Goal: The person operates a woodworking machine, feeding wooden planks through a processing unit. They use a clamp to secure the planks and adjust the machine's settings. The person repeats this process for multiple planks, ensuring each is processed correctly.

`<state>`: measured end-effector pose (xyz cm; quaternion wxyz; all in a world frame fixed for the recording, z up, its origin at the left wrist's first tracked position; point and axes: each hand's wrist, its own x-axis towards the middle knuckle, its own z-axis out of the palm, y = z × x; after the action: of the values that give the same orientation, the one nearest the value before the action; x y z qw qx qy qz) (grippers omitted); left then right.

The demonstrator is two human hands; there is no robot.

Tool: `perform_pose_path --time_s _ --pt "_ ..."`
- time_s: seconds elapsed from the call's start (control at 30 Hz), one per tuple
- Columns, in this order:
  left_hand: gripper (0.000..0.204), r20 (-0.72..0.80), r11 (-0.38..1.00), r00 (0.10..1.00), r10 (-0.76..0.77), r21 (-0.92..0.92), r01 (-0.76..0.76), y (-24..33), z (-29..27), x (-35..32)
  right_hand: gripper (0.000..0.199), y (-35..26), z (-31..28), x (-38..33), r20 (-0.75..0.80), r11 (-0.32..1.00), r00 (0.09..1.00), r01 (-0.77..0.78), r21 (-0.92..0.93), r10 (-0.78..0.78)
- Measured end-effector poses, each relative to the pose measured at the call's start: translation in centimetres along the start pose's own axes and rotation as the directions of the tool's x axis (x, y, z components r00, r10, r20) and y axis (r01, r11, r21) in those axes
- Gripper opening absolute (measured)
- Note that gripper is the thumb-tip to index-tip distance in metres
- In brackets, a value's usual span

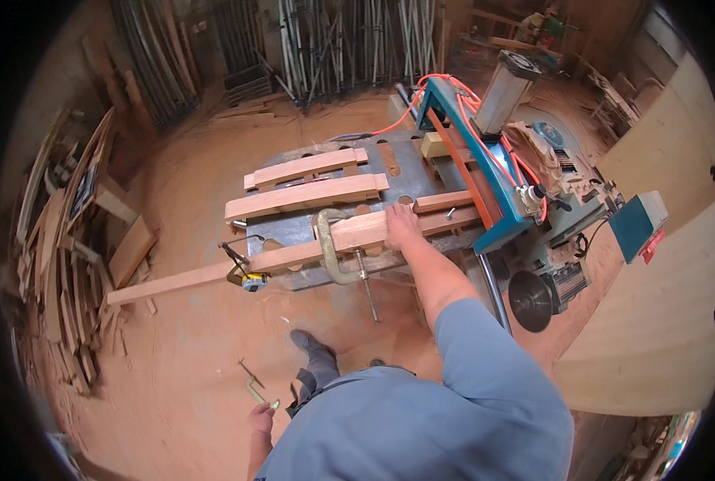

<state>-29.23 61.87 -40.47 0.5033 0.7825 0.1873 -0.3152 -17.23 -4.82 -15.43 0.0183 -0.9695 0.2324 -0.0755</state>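
My right hand (404, 227) rests over the right end of a short wooden block (361, 231), fingers bent over its edge. That block lies against a long wooden strip (189, 276), which runs out past the metal table's left side. A large C-clamp (331, 248) grips the block and strip, its threaded screw hanging below. Low at the left, my left hand (263, 417) is closed around the end of a smaller C-clamp (255, 393), held away from the table. Beside the strip, a yellow tape measure (253, 281) sits next to a dark clamp (234, 258).
Two cut boards (309, 195) lie farther back on the metal table (281, 220). A teal machine frame (494, 172) with orange hoses stands at the right, near a round dark disc (530, 301). Scrap wood (60, 264) is piled at left; metal poles (357, 48) lean behind.
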Motion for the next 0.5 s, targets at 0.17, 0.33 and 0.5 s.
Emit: perform_pose_path --time_s 0.17,0.33,0.5 --pt "0.034 -0.001 0.997 0.998 0.063 0.039 -0.063 2.0 5.3 -7.1 0.063 -0.8 -1.5 -0.4 0.081 0.999 0.997 -0.013 0.035 0.01" --pt "0.035 -0.038 0.998 0.999 0.024 0.059 -0.022 4.8 5.2 -11.5 0.067 -1.3 -3.3 -0.9 0.143 1.0 0.99 -0.023 0.008 0.022" --pt "0.035 -0.026 0.994 0.996 -0.091 -0.06 0.09 4.8 4.9 -11.4 0.069 -0.5 -2.5 -0.4 0.112 1.0 0.994 -0.002 -0.03 0.005"
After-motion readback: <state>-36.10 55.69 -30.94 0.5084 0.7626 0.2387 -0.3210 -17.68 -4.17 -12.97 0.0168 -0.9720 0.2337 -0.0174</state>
